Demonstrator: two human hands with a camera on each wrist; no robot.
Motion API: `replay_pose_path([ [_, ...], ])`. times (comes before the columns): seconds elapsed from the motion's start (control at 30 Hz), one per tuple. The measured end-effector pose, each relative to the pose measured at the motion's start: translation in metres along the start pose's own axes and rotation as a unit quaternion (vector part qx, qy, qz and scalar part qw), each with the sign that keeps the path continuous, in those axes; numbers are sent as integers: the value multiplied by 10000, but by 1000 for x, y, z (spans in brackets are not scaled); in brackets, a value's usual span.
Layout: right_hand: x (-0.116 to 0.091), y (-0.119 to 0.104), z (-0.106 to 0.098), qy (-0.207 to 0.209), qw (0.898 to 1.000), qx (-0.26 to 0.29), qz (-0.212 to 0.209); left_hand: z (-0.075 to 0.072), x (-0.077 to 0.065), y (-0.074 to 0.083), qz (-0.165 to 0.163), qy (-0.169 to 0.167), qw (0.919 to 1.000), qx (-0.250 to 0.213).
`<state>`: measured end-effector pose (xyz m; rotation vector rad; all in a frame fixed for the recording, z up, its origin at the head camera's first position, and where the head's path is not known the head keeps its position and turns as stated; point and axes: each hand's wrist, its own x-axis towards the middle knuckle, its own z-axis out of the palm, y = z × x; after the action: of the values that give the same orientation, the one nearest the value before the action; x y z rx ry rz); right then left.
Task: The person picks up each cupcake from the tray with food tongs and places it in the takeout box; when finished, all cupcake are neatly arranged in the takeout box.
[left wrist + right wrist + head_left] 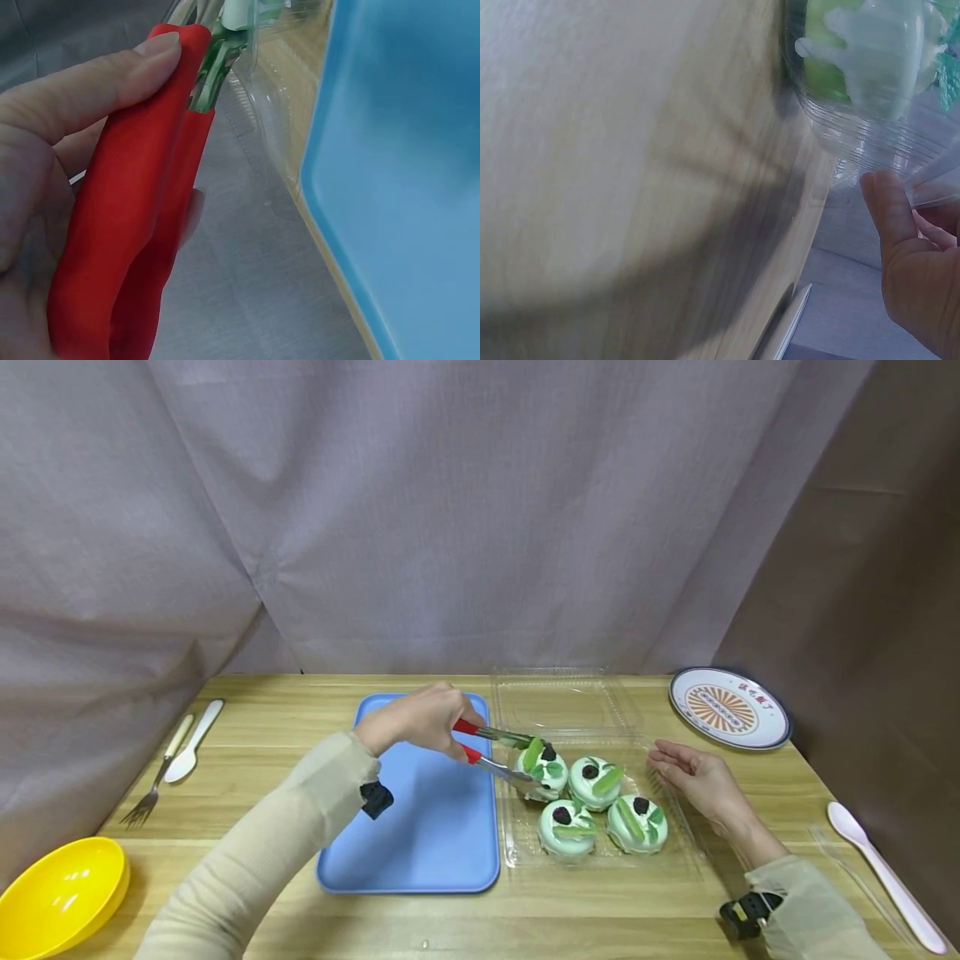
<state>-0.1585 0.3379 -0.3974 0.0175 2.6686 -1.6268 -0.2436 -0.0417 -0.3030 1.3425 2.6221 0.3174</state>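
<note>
My left hand (422, 718) grips a pair of tongs (120, 195) by the red handles, thumb on one arm and fingers behind the other. The metal arms (498, 768) reach either side of the back-left cake (553, 774), pale green with a dark berry and green garnish. Three similar cakes (567, 839) sit beside it in a clear plastic container (525, 858) whose hinged lid (558, 702) lies back. On the container's right side, my right hand (701, 783) pinches the rim; in the right wrist view the thumb (889, 202) is at the ridged wall.
Left of the container lies a blue tray (420, 843). A patterned plate (675, 685) stands back right, near a pink spoon (892, 877) and clear fork (847, 868). Far left are a fork (161, 768), white spoon (198, 739) and yellow bowl (71, 893).
</note>
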Motion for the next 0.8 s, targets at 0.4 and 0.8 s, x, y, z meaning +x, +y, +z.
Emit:
replay_pose_path([
  [0.4, 0, 0, 0, -16, 10000, -11, -6, 3, 3, 1, -190, -96, 9998, 13],
  [0.8, 1, 2, 0, -25, 10000, -77, 42, 8, -2, -2, -167, 3, 9998, -140],
])
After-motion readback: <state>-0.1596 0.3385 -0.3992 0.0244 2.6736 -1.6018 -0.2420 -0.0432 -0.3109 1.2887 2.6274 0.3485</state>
